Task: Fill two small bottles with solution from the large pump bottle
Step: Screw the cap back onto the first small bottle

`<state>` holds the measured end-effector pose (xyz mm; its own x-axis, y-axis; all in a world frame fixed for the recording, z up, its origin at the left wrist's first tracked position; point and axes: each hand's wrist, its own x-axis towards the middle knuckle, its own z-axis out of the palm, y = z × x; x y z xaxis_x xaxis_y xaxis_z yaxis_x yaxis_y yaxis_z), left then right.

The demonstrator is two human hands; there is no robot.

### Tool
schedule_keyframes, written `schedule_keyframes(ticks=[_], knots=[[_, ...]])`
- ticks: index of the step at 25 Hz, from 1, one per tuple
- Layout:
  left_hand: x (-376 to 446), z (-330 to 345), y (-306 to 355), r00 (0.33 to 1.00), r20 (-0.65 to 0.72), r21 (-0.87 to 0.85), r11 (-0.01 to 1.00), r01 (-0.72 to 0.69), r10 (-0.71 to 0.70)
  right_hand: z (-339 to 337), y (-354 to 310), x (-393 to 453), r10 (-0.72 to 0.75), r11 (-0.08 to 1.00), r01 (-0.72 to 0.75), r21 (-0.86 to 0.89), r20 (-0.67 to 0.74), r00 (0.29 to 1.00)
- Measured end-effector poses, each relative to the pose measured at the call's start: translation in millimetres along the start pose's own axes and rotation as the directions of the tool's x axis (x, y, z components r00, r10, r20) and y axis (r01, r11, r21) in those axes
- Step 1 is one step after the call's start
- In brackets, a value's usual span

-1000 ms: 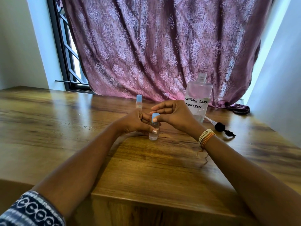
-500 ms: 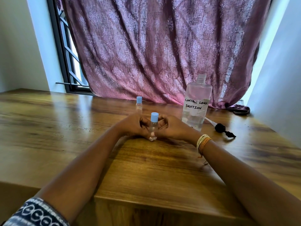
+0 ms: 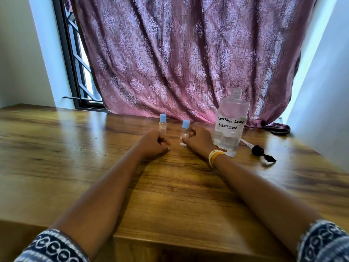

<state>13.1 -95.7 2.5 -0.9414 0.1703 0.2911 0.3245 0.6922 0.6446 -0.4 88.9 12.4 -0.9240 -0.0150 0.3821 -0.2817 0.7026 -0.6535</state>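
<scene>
A person sits at a wooden table with both arms stretched out over it. Two small bottles stand upright on the table, and each has a light blue cap on top. The right small bottle is in the right hand. The fingers of that hand are curled around the side of the bottle and hold it where it stands. The left small bottle stands a little farther back and to the left, and no hand touches it. The left hand rests on the table just in front of that bottle. Its fingers are curled in loosely, and it holds nothing. The large bottle stands upright just to the right of the right hand. It is clear, its top is open with no pump on it, and there is some clear water-like stuff in the bottom part. Its white label says "CONTACT LENS SOLUTION" in black letters. The black pump with its thin white tube lies flat on the table to the right of the large bottle. Yellow and orange bands go around the right wrist. A purple curtain hangs behind the table.
</scene>
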Motion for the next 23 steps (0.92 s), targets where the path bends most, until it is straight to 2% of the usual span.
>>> schedule_keyframes(ticks=[7, 12, 15, 18, 23], knots=[[6.7, 2.0, -1.7, 0.998, 0.032, 0.01, 0.998, 0.058, -0.058, 11.6, 6.7, 28.8, 0.098, 0.995, -0.098, -0.004, -0.049, 0.994], [6.3, -0.6, -1.1, 0.994, -0.023, 0.078, 0.991, 0.111, -0.109, 26.6, -6.1, 4.1, 0.209, 0.978, -0.209, 0.005, -0.033, 0.977], [3.9, -10.4, -7.2, 0.971, -0.138, 0.139, 0.967, 0.213, -0.194, 41.2, -19.4, -10.3, 0.142, 0.988, -0.139, 0.062, -0.043, 0.989], [-0.9, -21.9, -12.4, 0.935, -0.218, 0.181, 0.93, 0.321, -0.28, 49.9, -36.5, -6.7, 0.039, 0.989, -0.049, 0.137, 0.076, 0.996], [-1.0, -21.3, -8.8, 0.912, -0.268, 0.219, 0.903, 0.371, -0.31, 76.4, -47.0, 28.4, 0.044, 0.991, -0.05, 0.12, 0.054, 0.998]])
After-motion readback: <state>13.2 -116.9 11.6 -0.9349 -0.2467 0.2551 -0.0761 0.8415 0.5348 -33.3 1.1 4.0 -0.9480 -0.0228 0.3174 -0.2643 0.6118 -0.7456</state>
